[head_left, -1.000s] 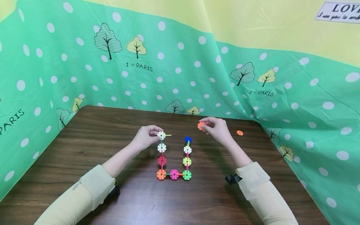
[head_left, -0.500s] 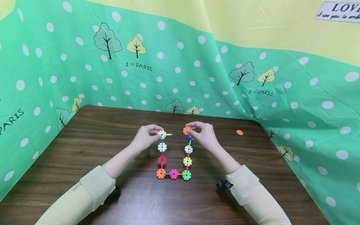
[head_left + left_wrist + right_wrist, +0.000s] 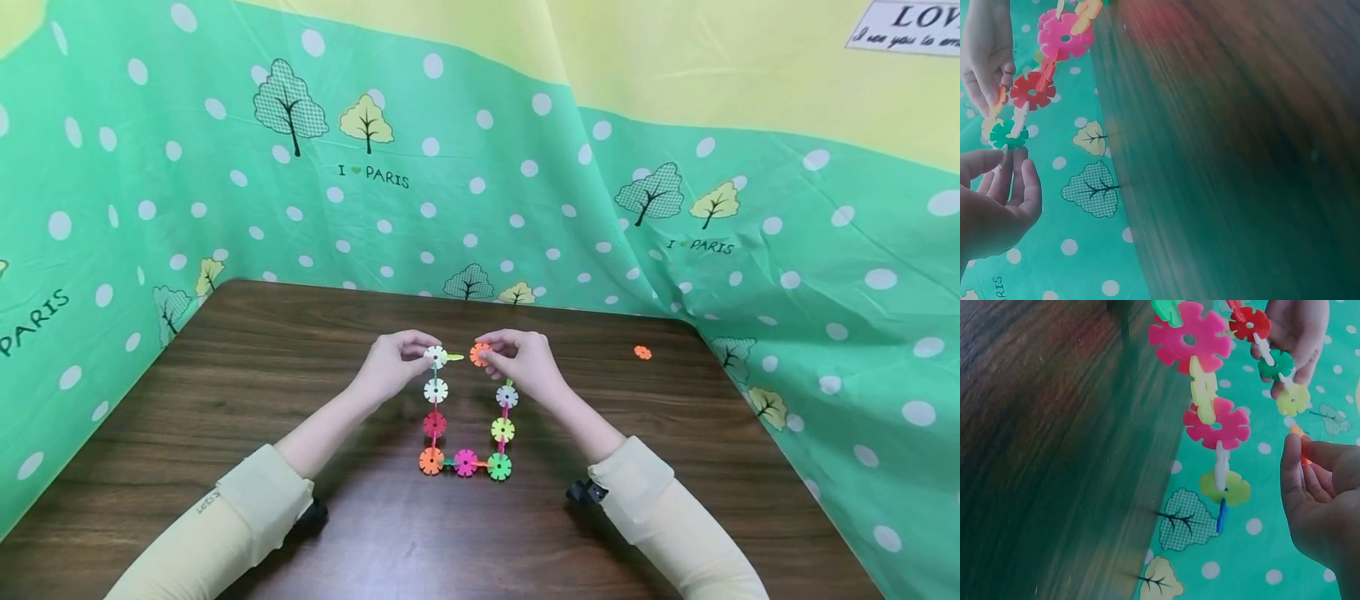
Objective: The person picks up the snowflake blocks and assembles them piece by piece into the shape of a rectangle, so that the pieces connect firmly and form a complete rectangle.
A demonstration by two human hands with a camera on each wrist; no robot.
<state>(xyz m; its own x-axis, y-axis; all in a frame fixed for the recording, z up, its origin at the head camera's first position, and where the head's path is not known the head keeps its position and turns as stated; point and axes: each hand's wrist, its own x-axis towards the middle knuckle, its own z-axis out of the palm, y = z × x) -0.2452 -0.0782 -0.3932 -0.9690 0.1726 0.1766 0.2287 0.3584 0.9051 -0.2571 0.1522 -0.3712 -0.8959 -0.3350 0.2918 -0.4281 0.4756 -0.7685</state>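
In the head view a U-shaped chain of notched, flower-shaped interlocking plastic discs is held up, both arms of the U pointing away. My left hand (image 3: 393,364) pinches the white disc (image 3: 435,357) at the far end of the left arm; a yellow disc (image 3: 455,357) juts rightward from it. Thumb and fingers of my right hand (image 3: 528,364) pinch a loose orange disc (image 3: 480,355), a small gap from the yellow one. A blue disc (image 3: 1221,515) ends the chain's other arm in the right wrist view; my right hand hides it in the head view.
Another orange disc (image 3: 642,352) lies toward the back right of the dark wooden table (image 3: 187,400). A green polka-dot cloth (image 3: 465,225) hangs behind and along both sides of the table.
My right hand has moved leftward with the orange disc, past the blue disc, to beside the yellow disc. My left hand has kept its pinch, barely shifting.
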